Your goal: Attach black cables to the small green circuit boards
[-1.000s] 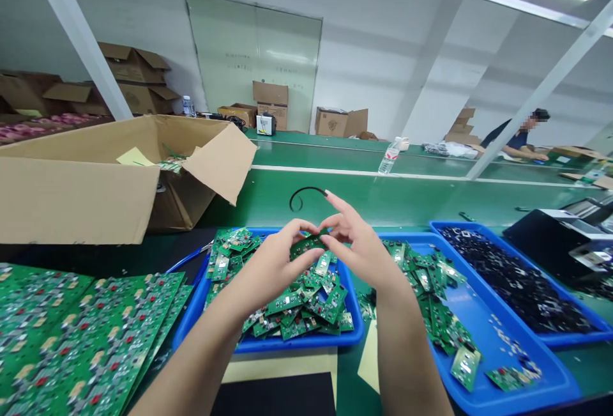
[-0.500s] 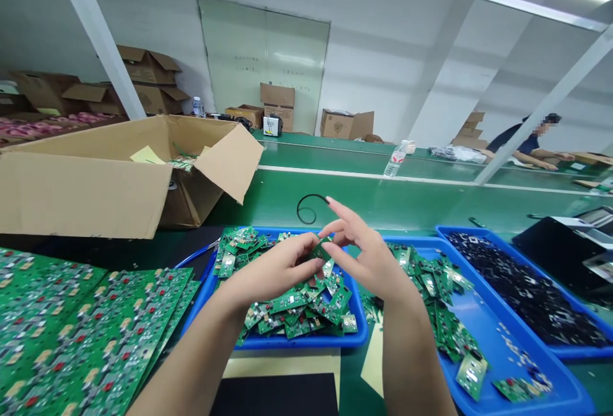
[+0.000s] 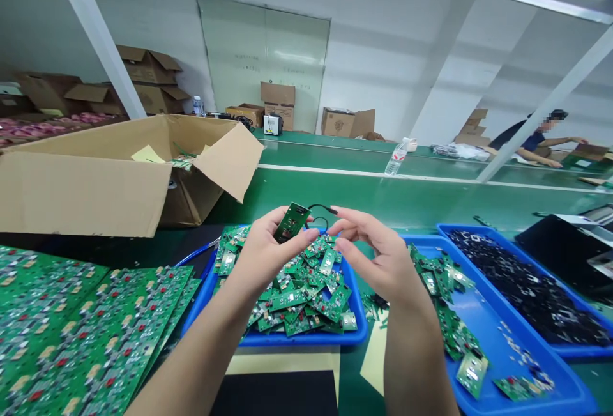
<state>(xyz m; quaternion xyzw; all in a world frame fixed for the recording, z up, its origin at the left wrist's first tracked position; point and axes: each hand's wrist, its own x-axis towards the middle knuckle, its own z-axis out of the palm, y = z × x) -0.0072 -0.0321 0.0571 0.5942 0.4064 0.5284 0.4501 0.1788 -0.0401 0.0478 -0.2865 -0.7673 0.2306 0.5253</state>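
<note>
My left hand (image 3: 271, 237) grips a small green circuit board (image 3: 293, 221) between thumb and fingers, tilted up above a heap of boards. A thin black cable (image 3: 318, 206) curves in a loop from beside the board to my right hand (image 3: 373, 246). Its dark end lies at my right fingertips, while that thumb stands a little apart from the index finger. Below both hands, a blue tray (image 3: 306, 340) holds the heap of small green boards (image 3: 292, 301). Where the cable meets the board is hard to make out.
Large panels of joined boards (image 3: 86, 326) lie at the left, before an open cardboard box (image 3: 86, 192). At the right are another blue tray (image 3: 498, 314) with boards and a tray of black parts (image 3: 522, 282). A bottle (image 3: 397, 159) stands beyond; a person (image 3: 541, 141) works far right.
My left hand has lifted and turned the board so its face shows, moving slightly left. My right hand has shifted right, apart from the left, with the cable at its fingertips.
</note>
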